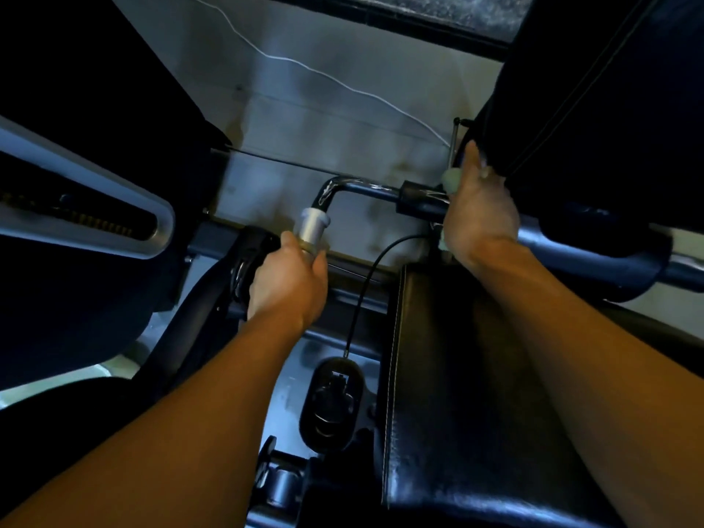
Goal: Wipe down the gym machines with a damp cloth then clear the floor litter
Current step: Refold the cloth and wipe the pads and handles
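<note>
Both hands are busy on a gym machine seen from above in dim light. Left hand (286, 280) has its fingers curled round the lower end of a silver handle sleeve (314, 227), which caps the bent end of a chrome bar (365, 185). That bar runs to the right into a black collar (421, 202). Right hand (480, 209) sits at the collar's right end, fingers wrapped over the bar and pinching a pale green cloth (452, 180); the cloth bunches out above the hand beside the thumb and a small corner shows below the palm. A large black pad (594, 108) hangs over the right hand, touching its fingertips. Below the right forearm lies a black padded seat (457, 394) with pale stitching along its left edge. Just left of the seat, a thin black cable (367, 283) curves down into an oval black fitting (330, 403) on the grey frame. A silver and black machine arm (87, 215) crosses the left side. The pale floor (304, 120) beyond the bar is stained, and a thin white cord (324, 76) trails across it.
</note>
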